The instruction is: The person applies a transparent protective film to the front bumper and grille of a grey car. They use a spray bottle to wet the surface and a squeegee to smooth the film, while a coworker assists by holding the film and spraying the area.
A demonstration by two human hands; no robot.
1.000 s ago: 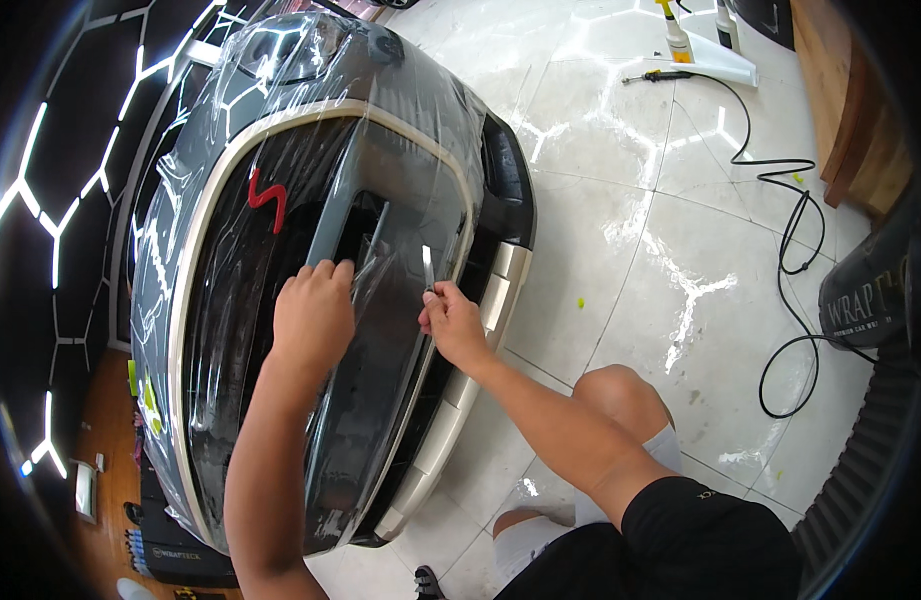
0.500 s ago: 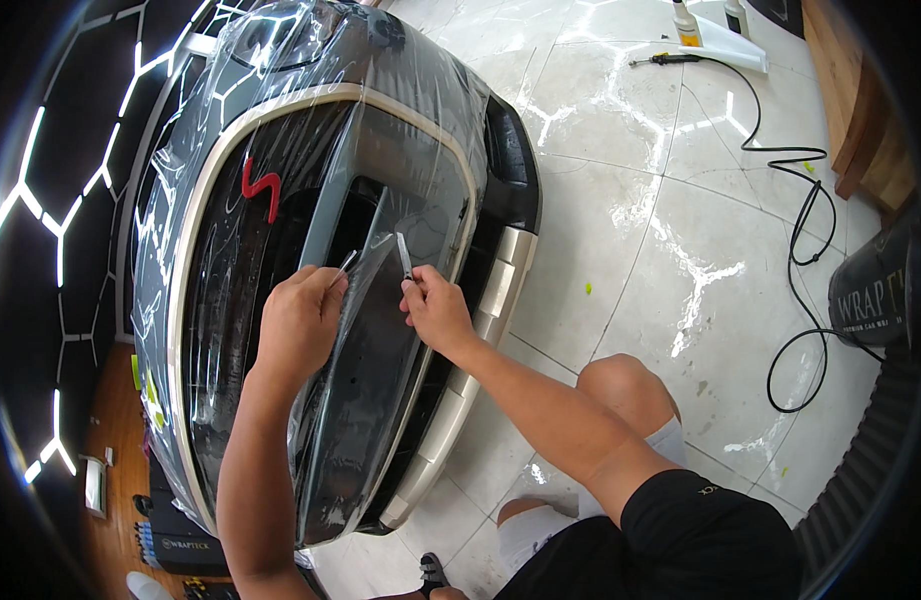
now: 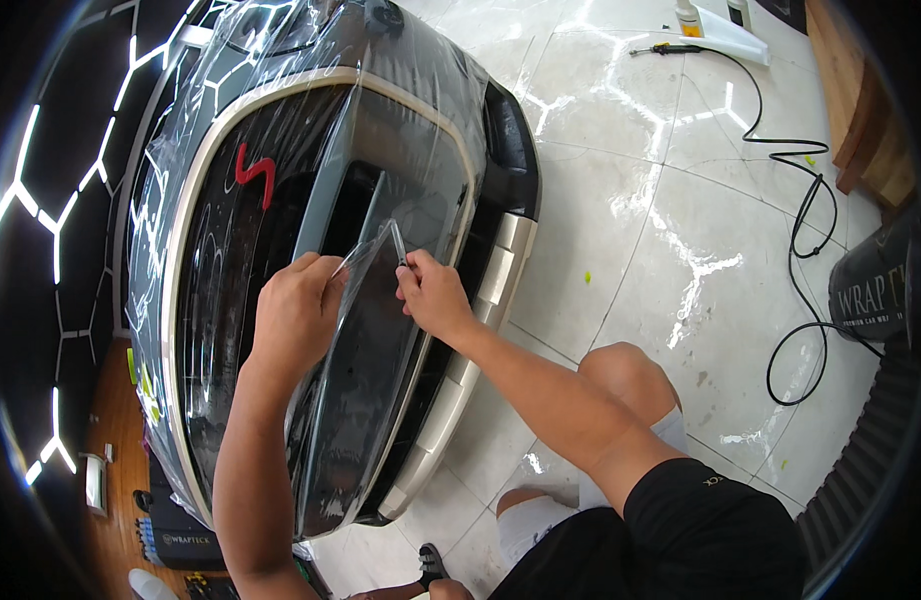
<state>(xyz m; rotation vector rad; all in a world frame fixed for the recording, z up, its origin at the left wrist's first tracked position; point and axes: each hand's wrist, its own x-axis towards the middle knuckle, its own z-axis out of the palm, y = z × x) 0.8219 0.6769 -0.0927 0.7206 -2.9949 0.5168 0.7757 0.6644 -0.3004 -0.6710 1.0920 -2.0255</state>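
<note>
Clear plastic film (image 3: 364, 262) is draped over the grey front end of a car, wrinkled across the dark grille (image 3: 220, 270) and its cream surround (image 3: 193, 205). My left hand (image 3: 298, 312) is closed in a pinch on the film, drawing up a taut fold. To the right, my right hand (image 3: 435, 300) grips a slim cutter knife (image 3: 399, 246). Its blade points away from me and meets the raised film near the tip; whether it is cutting cannot be made out. A red S-shaped emblem (image 3: 255, 178) sits on the grille beyond my left hand.
The cream bumper trim (image 3: 458, 395) borders the tiled floor (image 3: 620, 250) on the right. A black hose (image 3: 802, 200) curls there, near bottles (image 3: 688, 18) and a dark drum-shaped container (image 3: 870, 285). A dark case (image 3: 180, 530) and a wooden floor lie at lower left.
The knife's tip has shifted slightly left and away, against the raised film edge. My left hand keeps its pinch. The whole view has shifted a little.
</note>
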